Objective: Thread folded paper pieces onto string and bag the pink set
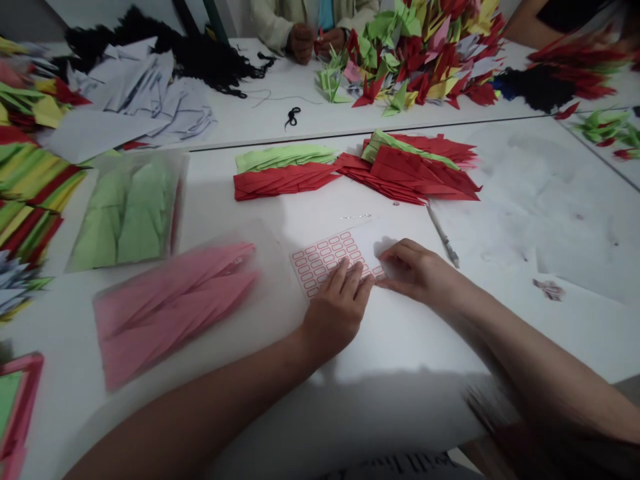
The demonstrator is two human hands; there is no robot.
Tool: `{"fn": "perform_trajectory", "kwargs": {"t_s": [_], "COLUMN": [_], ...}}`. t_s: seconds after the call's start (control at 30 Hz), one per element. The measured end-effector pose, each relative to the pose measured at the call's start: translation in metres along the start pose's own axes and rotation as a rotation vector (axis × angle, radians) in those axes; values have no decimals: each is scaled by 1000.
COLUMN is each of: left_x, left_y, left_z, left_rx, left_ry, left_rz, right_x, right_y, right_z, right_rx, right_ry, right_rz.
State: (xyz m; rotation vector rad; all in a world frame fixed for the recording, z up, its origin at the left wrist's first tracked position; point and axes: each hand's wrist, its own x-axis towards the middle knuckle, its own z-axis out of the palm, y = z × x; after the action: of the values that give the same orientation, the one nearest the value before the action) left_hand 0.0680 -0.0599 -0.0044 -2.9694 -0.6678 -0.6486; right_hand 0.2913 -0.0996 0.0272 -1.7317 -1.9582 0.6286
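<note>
A sheet of small red-outlined sticker labels (325,257) lies on the white table in front of me, its upper right part plain white. My left hand (337,307) rests on the sheet with its fingers stretched out, covering some of the labels. At the sheet's right edge, my right hand (423,273) has thumb and fingertips bent round the corner beside the last labels. Whether a single label has come loose there cannot be made out. Just above the sheet lies a thin metal needle or wire (356,216).
Red folded papers (415,173) and green ones (285,157) lie beyond the sheet. Clear bags of pink papers (175,293) and green papers (123,213) lie left, a pen (443,237) right. A co-worker's hands (315,43) are across the table beside heaped paper cranes (415,57).
</note>
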Motion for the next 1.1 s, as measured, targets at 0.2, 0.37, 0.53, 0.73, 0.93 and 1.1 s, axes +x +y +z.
{"fn": "perform_trajectory", "kwargs": {"t_s": [0.2,0.37,0.53,0.73,0.93,1.1], "left_x": [0,-1,-1,-1,0,-1], "left_y": [0,0,0,0,0,1], "left_z": [1,2,2,2,2,2], "left_rx": [-11,-2,-24,-22,-42,-34], "left_ry": [-3,4,-7,-3,-25,-36], "left_rz": [6,7,-3,2,-7,-14], "right_x": [0,1,-2,-5,-5,-6], "right_y": [4,-2,-5,-9,-7,-10], "right_z": [9,7,9,13,15,14], "right_rx": [14,32,18,-25,0,-25], "right_ry": [-19,-20,17,50,39,69], "right_rz": [73,112,103,75,64,87]}}
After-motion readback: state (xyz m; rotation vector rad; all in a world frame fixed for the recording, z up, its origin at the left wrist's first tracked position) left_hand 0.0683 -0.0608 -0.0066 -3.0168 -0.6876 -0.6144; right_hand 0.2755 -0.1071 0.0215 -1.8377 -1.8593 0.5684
